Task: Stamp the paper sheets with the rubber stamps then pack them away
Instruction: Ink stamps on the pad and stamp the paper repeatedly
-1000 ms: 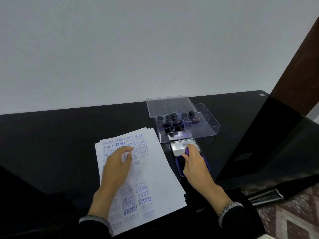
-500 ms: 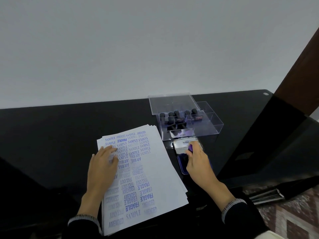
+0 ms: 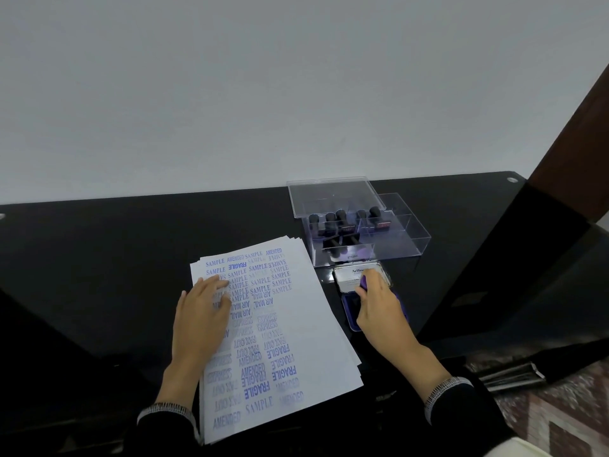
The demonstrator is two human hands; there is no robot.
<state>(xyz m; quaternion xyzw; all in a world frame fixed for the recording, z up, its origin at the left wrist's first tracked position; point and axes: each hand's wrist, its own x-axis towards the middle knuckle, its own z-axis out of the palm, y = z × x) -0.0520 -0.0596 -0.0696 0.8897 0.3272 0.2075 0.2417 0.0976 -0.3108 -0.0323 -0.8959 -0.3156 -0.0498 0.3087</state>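
A stack of white paper sheets (image 3: 296, 324) covered in blue stamp prints lies on the black table. My left hand (image 3: 201, 315) rests flat on its left side with straight fingers. My right hand (image 3: 379, 308) grips a purple-handled rubber stamp (image 3: 364, 282) and holds it down on the open blue ink pad (image 3: 349, 311), whose lid (image 3: 349, 275) stands up behind. A clear plastic box (image 3: 395, 239) behind the pad holds several black-handled stamps (image 3: 339, 222).
The box's clear lid (image 3: 329, 196) leans at the back of the box. The glossy black table (image 3: 99, 275) ends at a wall behind and drops away at the right, where a dark brown panel (image 3: 573, 153) rises. Patterned floor (image 3: 560, 417) shows at the lower right.
My left hand slid from the middle of the sheet to its left part. My right hand stayed on the ink pad with the stamp.
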